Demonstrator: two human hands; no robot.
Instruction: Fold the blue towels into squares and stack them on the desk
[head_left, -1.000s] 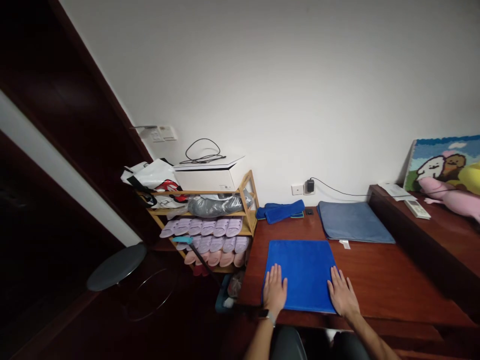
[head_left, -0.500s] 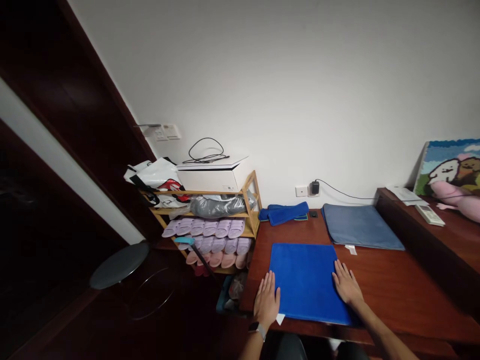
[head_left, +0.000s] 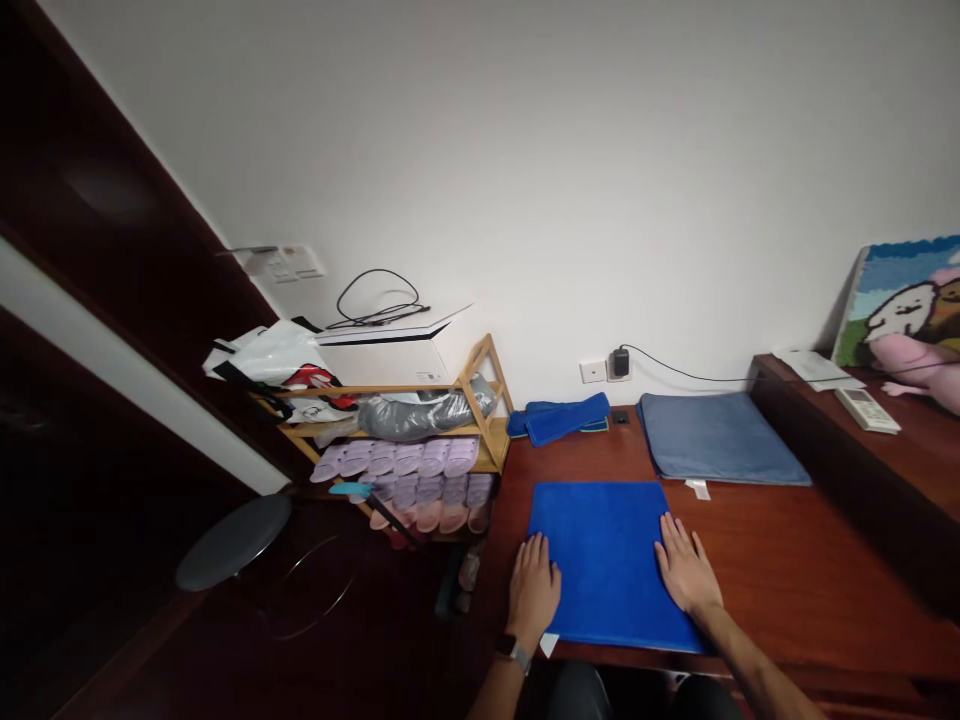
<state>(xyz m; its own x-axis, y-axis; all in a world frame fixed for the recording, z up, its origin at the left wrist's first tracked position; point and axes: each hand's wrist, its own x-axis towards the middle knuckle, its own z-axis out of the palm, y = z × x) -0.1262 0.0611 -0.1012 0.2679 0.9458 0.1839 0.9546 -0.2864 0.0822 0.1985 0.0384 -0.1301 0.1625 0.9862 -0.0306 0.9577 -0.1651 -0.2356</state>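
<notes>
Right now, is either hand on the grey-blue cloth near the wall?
No, the left hand and right hand lie at opposite side edges of the bright blue cloth.

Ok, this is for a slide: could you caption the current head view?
Both hands at opposite edges of a flat blue cloth on a table, a grey-blue cloth beyond.

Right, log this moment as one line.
left hand: flat at left edge of blue cloth | right hand: flat at its right edge | grey-blue cloth: on table, farther back
</notes>
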